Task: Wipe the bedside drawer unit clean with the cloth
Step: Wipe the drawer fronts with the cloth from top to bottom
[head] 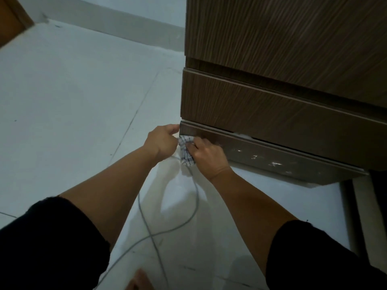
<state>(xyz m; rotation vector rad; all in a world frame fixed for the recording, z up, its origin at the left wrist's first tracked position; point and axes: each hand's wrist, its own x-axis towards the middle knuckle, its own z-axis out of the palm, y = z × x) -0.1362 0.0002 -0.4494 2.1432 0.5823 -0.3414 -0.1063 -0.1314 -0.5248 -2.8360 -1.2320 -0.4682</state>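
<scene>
At frame center, a checked cloth (187,151) is pinched by the right hand (206,156) against the drawer unit's (272,97) bottom drawer front (261,151). That drawer's left corner is touched by the left hand (162,142), fingers curled.

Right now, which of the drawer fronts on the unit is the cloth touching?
The lowest drawer front, next to the floor. The right hand holds the checked cloth against its left end, where the left hand grips the corner. The fronts above are untouched.

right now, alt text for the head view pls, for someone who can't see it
A person's right hand presses a checked cloth against the bottom drawer front of a wooden bedside drawer unit, while the left hand grips that drawer's left corner. A grey cable trails across the pale floor.
</scene>
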